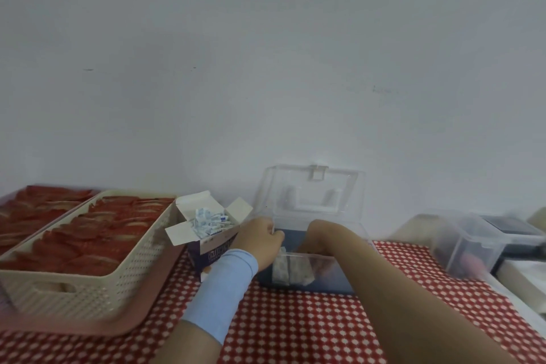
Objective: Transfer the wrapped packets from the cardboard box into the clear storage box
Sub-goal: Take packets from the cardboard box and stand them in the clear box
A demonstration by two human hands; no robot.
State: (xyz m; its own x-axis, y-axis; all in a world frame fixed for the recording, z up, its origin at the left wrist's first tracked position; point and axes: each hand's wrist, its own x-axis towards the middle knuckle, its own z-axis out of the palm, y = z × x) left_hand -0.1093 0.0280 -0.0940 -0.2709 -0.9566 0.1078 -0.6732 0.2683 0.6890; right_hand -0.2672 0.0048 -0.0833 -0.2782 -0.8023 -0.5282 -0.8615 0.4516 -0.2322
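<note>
1. The worktop (295,331) is covered with a red-and-white checked cloth and stands against a pale wall (266,68).
2. The clear storage box (336,284) sits at centre, close to the wall. Its lid (313,195) is open and stands upright behind it.
3. A few wrapped packets (291,270) stand on end inside the clear storage box, against its front wall and towards its left side. They show through the plastic.
4. The cardboard box (212,248) is just left of the clear storage box, with its top flaps folded out. More white packets with blue print (209,223) are heaped in its opening.
5. The left hand (260,241) has a light blue sleeve (224,284) at the wrist. It is at the left rim of the clear storage box, between the two boxes, with its fingers curled. I cannot tell whether they grip the rim, a packet or nothing.
6. The right hand (316,248) reaches over the front rim and down into the clear storage box, right of the standing packets. It is blurred behind the plastic, so I cannot tell how its fingers lie.
7. The hands are near each other but apart.
8. At left, a beige perforated basket (133,275) holds rows of red packs and rests on a pink tray (74,325).
9. At right, a second clear container (461,245) stands apart from the storage box. Its contents are blurred.
</note>
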